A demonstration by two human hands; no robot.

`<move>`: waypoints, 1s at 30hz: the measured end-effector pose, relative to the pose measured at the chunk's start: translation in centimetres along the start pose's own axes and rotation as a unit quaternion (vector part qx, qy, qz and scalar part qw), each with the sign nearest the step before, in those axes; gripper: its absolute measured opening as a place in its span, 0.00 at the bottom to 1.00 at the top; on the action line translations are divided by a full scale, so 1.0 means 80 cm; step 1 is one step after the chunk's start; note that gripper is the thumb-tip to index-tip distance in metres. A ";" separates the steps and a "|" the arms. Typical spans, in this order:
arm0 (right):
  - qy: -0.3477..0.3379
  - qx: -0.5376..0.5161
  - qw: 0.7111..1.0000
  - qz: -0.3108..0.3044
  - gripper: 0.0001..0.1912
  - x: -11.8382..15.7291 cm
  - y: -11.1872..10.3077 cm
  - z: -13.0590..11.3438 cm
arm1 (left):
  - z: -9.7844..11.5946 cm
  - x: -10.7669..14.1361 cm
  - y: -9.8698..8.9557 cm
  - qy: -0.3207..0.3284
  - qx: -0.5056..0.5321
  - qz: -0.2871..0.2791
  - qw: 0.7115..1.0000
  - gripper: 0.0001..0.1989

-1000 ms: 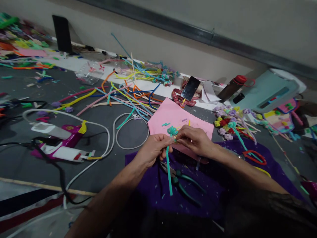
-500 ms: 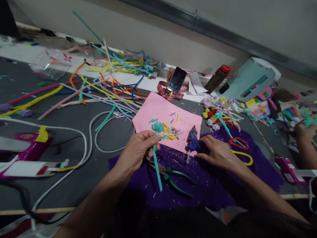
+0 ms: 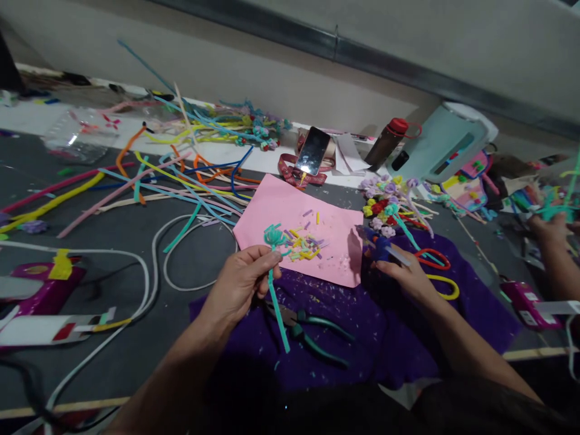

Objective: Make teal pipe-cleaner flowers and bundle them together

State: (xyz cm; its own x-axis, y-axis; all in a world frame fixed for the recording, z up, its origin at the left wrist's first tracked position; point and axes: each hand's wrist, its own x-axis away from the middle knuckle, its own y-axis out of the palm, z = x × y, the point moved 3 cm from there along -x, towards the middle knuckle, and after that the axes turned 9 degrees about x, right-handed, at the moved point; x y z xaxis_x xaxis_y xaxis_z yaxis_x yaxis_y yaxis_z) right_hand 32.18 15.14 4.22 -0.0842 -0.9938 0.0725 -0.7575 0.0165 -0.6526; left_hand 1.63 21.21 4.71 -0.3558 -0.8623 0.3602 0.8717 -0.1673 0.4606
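Observation:
My left hand (image 3: 244,275) pinches a teal pipe-cleaner flower (image 3: 274,237) just under its looped head, its stem hanging down toward the pliers (image 3: 312,329). In my right hand (image 3: 405,272) is a small blue glue gun (image 3: 382,249) with a clear glue stick at its rear; the nozzle points left and up, over the right edge of the pink sheet (image 3: 263,208). Short yellow, purple and green pieces (image 3: 306,244) lie scattered on that sheet. Beneath the pliers and part of the sheet spreads a purple cloth (image 3: 348,368).
Long pipe cleaners (image 3: 181,178) and a looped white cable (image 3: 156,254) lie at left. Behind are a phone (image 3: 313,150), a bottle (image 3: 387,142) and small flowers (image 3: 385,202). Scissors (image 3: 446,287) rest right of my right hand. Another person's hand (image 3: 555,229) holds teal strands at far right.
My right hand has picked the blue glue gun up off the pink sheet and moved it right. My left hand still pinches the teal flower. The camera view has shifted slightly.

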 end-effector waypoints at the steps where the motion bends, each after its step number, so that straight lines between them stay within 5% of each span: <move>1: 0.008 -0.046 0.999 0.013 0.15 0.002 0.000 0.002 | 0.000 0.000 0.000 0.000 0.001 -0.003 1.000 0.12; 5: 0.010 -0.207 0.978 0.036 0.16 0.014 0.005 -0.005 | -0.003 0.002 0.001 -0.007 -0.003 0.002 1.000 0.12; 9: 0.001 -0.283 0.959 -0.009 0.16 0.033 0.024 -0.036 | -0.006 0.003 0.000 0.004 -0.026 0.011 1.000 0.12; 16: -0.077 -0.134 0.972 -0.177 0.21 0.046 0.074 -0.094 | -0.006 0.002 -0.005 0.030 -0.064 0.028 0.997 0.13; 30: -0.158 0.028 0.980 -0.119 0.21 0.031 0.108 -0.100 | -0.004 0.004 -0.006 0.031 -0.082 0.017 0.996 0.15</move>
State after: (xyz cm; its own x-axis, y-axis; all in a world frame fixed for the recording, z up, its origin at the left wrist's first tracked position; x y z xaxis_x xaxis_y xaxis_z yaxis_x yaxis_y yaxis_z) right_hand 20.24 13.70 4.76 0.3020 -0.9533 -0.0039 -0.6944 -0.2171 -0.6861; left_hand 1.20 20.84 4.36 -0.3078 -0.8957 0.3208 0.9283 -0.2089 0.3076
